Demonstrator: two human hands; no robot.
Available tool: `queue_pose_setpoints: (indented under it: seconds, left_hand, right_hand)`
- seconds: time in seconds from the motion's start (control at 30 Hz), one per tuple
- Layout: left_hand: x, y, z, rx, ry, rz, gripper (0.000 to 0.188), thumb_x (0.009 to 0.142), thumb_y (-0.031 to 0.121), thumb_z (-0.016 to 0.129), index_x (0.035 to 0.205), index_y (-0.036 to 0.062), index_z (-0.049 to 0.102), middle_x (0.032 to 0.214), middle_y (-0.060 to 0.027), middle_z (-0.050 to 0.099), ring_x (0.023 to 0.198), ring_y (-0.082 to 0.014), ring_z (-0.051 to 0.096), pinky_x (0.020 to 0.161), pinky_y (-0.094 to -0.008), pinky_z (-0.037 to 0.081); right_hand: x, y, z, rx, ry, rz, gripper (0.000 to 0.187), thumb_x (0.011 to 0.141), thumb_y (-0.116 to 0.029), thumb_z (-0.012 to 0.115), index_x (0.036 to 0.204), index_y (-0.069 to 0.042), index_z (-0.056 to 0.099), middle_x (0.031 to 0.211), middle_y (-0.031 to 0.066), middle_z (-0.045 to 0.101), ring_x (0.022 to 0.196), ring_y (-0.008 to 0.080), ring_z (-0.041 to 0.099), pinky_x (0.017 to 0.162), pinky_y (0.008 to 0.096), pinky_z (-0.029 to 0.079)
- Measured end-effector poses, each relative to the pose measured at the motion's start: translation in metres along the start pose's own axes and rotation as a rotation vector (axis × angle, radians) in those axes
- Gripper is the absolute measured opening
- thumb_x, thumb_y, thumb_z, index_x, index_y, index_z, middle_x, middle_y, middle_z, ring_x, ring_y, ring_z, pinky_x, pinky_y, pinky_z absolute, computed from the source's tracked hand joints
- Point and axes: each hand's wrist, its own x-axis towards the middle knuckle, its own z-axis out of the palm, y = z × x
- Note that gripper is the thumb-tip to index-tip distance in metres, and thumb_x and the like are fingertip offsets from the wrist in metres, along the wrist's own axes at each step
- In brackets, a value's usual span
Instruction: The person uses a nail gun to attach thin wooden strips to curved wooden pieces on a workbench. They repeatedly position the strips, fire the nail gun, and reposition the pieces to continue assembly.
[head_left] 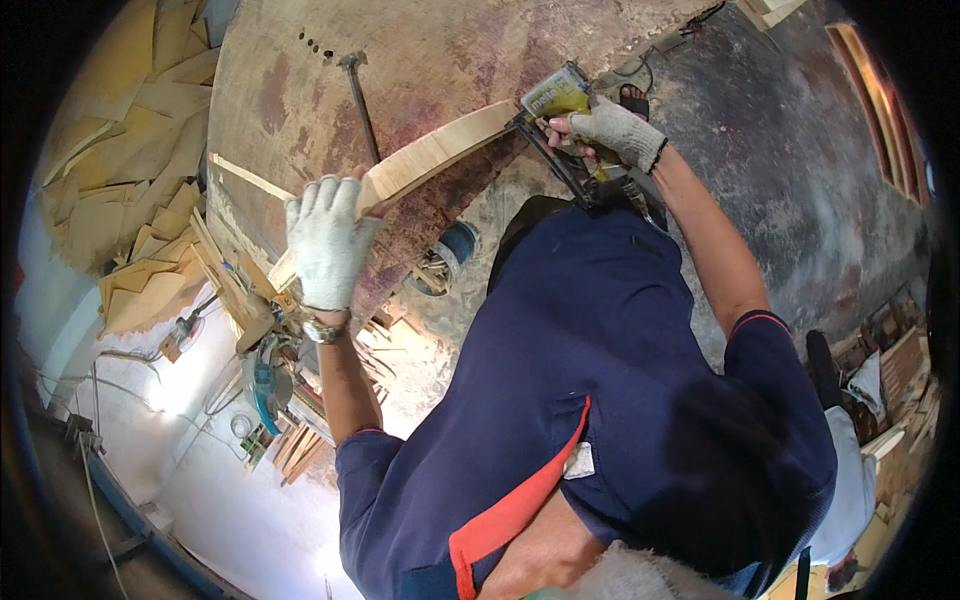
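Observation:
A pale, curved wooden piece (440,150) arcs across the edge of the worktable. My left hand (332,240), in a white knit glove, grips it near its left end, and part of the wood is hidden under the palm. In my right hand (622,135), also gloved but with bare fingertips, is a yellow and black nail gun (558,98). The tool's nose meets the right end of the curved wood. A hammer (360,105) lies on the table beyond the wood, and a thin wooden strip (250,178) extends left from my left hand.
The stained worktable (440,60) spreads out ahead. Thin board offcuts (130,160) are heaped at the far left. A blue-rimmed bucket (455,245) with scraps stands on the floor below the table. A power saw (265,385) sits at the lower left. Curved boards (875,110) lean at the right.

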Motion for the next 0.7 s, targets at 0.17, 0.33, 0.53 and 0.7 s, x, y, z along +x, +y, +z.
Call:
queue_pose_setpoints:
  seconds: [0.17,0.33,0.53,0.7]
  left_hand:
    - [-0.010,-0.016,0.026,-0.490,0.073,-0.132,0.050,0.075,0.026,0.087,0.119,0.0088,0.072,0.090,-0.0118,0.065,0.088,-0.0317,0.066,0.079,-0.0391,0.052]
    - [-0.012,-0.023,0.047,-0.460,0.292,0.005,0.050,0.074,0.025,0.089,0.118,0.0068,0.074,0.080,-0.0115,0.061,0.076,-0.0315,0.064,0.071,-0.0396,0.053]
    - [-0.013,-0.022,0.040,-0.474,0.239,-0.037,0.048,0.075,0.024,0.089,0.117,0.0056,0.074,0.087,-0.0128,0.067,0.079,-0.0312,0.067,0.075,-0.0379,0.054]
    - [-0.013,-0.022,0.042,-0.493,0.251,-0.022,0.048,0.077,0.026,0.089,0.116,0.0050,0.074,0.103,-0.0131,0.074,0.087,-0.0315,0.070,0.080,-0.0373,0.056]
  right_hand:
    - [-0.002,0.001,0.004,-0.014,0.034,-0.014,0.031,0.099,-0.028,0.070,0.110,0.000,0.072,0.086,0.0039,0.076,0.047,0.0043,0.051,0.043,0.0213,0.042]
    - [-0.006,0.000,0.009,-0.071,0.078,-0.049,0.032,0.098,-0.031,0.070,0.099,0.001,0.075,0.081,0.0055,0.075,0.046,0.0059,0.051,0.043,0.0229,0.043]
    - [-0.014,-0.011,0.020,-0.112,0.072,-0.069,0.038,0.097,-0.035,0.071,0.099,0.003,0.076,0.072,0.0059,0.070,0.046,0.0076,0.052,0.044,0.0252,0.044]
    - [-0.022,-0.019,0.032,-0.041,0.070,-0.179,0.039,0.097,-0.036,0.071,0.098,0.003,0.075,0.060,0.0023,0.062,0.047,0.0080,0.053,0.047,0.0250,0.044]
